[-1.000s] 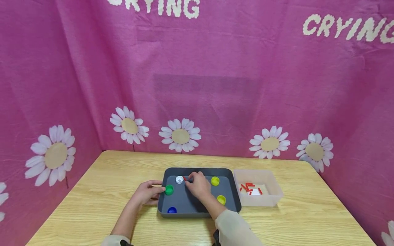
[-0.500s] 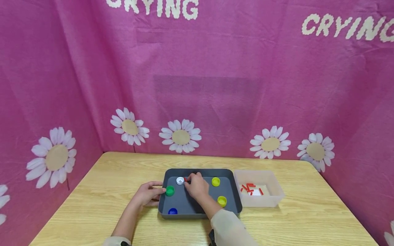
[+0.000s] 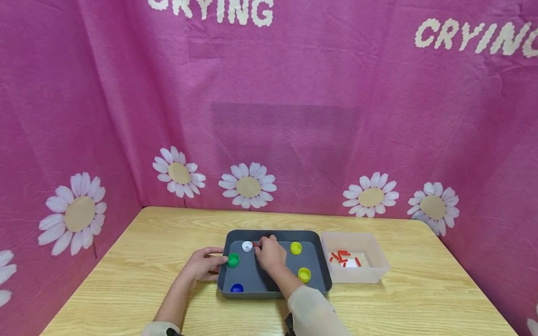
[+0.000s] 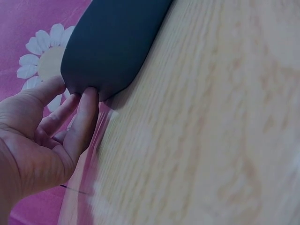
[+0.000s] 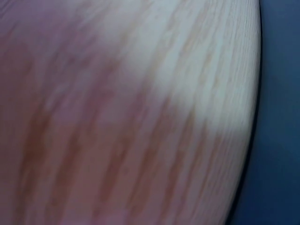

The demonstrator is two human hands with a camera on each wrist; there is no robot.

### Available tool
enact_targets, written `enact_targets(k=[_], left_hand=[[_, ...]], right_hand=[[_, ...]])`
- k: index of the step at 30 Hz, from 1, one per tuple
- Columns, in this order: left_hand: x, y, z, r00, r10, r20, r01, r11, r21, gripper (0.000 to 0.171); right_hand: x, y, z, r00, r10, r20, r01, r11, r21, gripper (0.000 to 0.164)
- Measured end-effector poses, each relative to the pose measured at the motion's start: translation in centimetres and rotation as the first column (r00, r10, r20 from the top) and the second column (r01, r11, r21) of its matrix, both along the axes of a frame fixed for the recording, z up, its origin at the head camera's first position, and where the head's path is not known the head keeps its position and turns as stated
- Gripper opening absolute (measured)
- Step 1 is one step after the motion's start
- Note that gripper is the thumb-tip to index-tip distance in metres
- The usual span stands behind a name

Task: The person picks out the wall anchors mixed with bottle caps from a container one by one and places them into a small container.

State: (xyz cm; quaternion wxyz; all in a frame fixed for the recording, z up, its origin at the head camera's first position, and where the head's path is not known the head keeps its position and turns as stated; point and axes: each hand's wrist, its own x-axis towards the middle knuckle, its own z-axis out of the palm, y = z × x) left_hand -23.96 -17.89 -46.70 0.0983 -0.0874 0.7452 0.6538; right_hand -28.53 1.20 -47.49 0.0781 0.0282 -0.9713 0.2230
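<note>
A dark grey tray (image 3: 269, 295) lies on the table and bears several bottle caps. My left hand (image 3: 203, 264) holds its left side, thumb over the rim near the green cap (image 3: 233, 260). In the left wrist view the fingers (image 4: 87, 112) press against the outer wall. My right hand (image 3: 271, 254) reaches into the tray and pinches a small red stick (image 3: 255, 244), mostly hidden by the fingers, just right of the white cap (image 3: 247, 246). The right wrist view catches only blurred wood and the tray's side (image 5: 281, 117), not the hand.
Two yellow caps, one at the back (image 3: 296, 248) and one in front (image 3: 304, 275), sit on the tray's right. A blue cap (image 3: 237, 288) is at its front left. Right of the tray stands a translucent bin (image 3: 374, 275) with several red sticks (image 3: 340, 256) and a white piece.
</note>
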Motion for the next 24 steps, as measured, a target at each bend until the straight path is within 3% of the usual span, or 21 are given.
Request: enact_targets(k=[8, 24], left_hand=[[0.1, 0.0, 0.1, 1.0, -0.007, 0.002, 0.007, 1.0, -0.011, 0.045], [0.1, 0.1, 0.0, 1.0, 0.017, 0.008, -0.017, 1.0, -0.018, 0.042]], right_hand=[[0.0, 0.2, 0.1, 1.0, -0.003, 0.005, 0.003, 1.0, -0.023, 0.01], [0.6, 2.1, 1.1, 1.0, 0.016, -0.015, -0.019, 0.983, -0.181, 0.008]])
